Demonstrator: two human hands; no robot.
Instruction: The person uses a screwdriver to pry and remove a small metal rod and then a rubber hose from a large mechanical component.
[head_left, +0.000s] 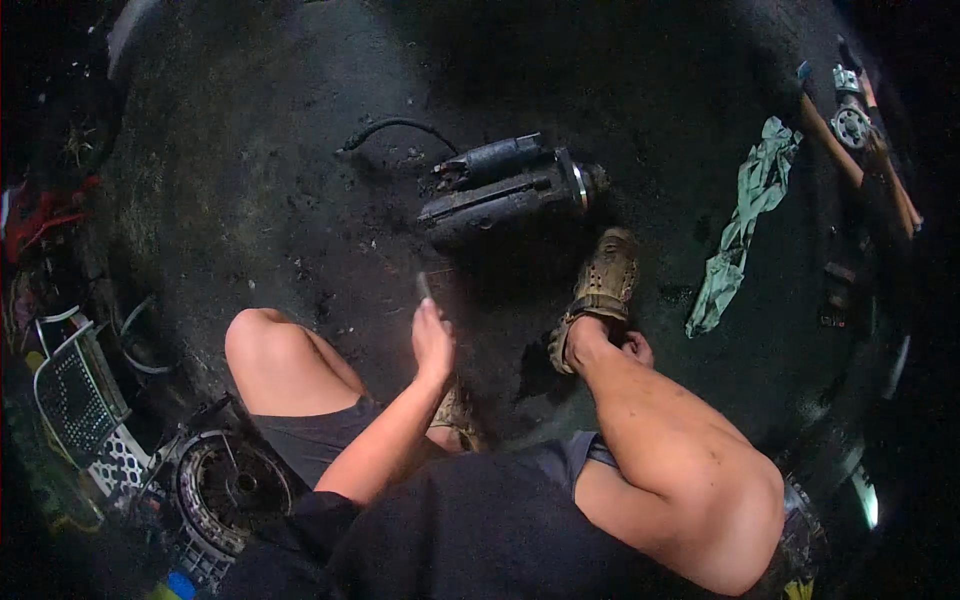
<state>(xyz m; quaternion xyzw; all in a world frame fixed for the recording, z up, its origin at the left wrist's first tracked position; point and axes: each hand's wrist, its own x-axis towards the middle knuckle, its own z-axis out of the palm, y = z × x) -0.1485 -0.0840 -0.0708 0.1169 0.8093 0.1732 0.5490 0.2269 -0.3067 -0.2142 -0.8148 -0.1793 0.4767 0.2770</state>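
Note:
A dark, greasy starter motor [500, 203] lies on its side on the floor ahead of me, its smaller cylinder uppermost. From its left end a black cable [400, 124] curves away. My left hand [432, 340] is closed around a short, narrow, greyish tool [423, 285] whose tip points toward the motor without touching it. The tool's exact kind is too small and blurred to tell. Beside my right ankle, my right hand [637, 348] shows only in part behind the leg. Its visible fingers look curled, and whatever they might hold is hidden.
A crumpled pale green cloth [740, 230] lies to the right. At far right, another person's arms [835, 145] reach around a metal part with a round pulley [851, 127]. A perforated white metal chair [75, 395] and a round clutch-like part [235, 485] are at left.

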